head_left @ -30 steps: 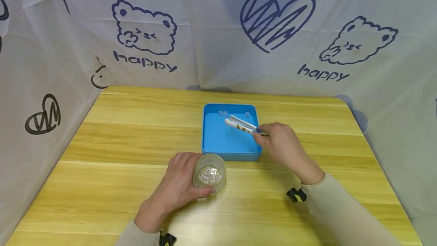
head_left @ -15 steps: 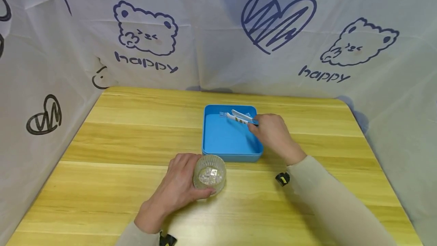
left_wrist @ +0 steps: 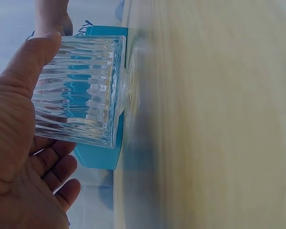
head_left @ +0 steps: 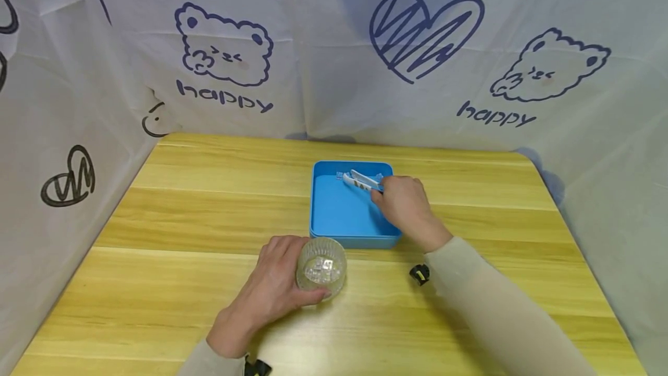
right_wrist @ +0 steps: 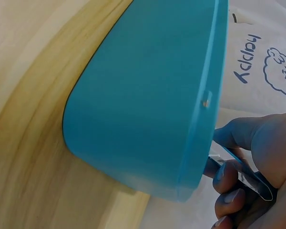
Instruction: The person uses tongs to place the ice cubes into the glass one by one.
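My left hand point(head_left: 271, 283) is curled round a ribbed clear glass point(head_left: 340, 274) that stands on the table and holds several clear cubes point(head_left: 322, 268). In the left wrist view the thumb lies along one side of the glass point(left_wrist: 81, 90), the fingers on the other. A pair of small white tongs point(head_left: 362, 181) with gold marks is gripped in my right hand point(head_left: 406, 205) over a blue box point(head_left: 349, 213). The tongs' tips sit beside clear cubes point(head_left: 340, 176) at the box's back edge; whether they touch cannot be seen. Another clear cube point(head_left: 379, 177) lies near the hand.
The box's wall point(right_wrist: 143, 95) stands between the right wrist camera and the tongs' tips. Behind the wooden table point(head_left: 198, 202) hangs a white cloth point(head_left: 323, 74) with drawings.
My right hand has moved forward and left, bringing the tongs toward the cubes at the back of the box. The left hand and glass have stayed in place.
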Motion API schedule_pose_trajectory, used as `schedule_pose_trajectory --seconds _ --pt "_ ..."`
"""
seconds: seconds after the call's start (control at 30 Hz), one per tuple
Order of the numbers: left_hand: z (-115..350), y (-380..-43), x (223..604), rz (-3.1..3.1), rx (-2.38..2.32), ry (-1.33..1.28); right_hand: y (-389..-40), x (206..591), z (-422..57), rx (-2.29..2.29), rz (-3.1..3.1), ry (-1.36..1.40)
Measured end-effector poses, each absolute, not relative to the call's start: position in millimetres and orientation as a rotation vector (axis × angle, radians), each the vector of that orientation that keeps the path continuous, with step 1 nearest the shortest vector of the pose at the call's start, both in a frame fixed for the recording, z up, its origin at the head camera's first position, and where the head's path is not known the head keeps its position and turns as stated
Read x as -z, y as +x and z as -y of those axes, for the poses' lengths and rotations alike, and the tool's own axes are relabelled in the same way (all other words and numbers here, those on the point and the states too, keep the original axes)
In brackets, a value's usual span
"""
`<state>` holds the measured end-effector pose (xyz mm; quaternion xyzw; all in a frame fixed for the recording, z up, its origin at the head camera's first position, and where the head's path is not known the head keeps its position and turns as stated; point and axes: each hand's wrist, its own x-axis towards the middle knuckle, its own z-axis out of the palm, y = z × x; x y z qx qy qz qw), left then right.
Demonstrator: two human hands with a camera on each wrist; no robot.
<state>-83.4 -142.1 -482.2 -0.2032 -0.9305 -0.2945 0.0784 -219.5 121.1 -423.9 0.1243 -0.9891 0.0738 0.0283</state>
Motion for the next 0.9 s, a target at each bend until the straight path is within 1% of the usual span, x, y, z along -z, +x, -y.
schedule_pose_trajectory --seconds 0.4,0.9 --pt "141.6 -83.0 481.3 2.803 0.9 -0.596 -220.2 431.0 -118.2 -0.261 3.014 0.362" --pt "141.7 -83.4 482.0 2.789 0.904 -0.599 -220.4 433.6 -120.5 -0.242 2.974 0.419"
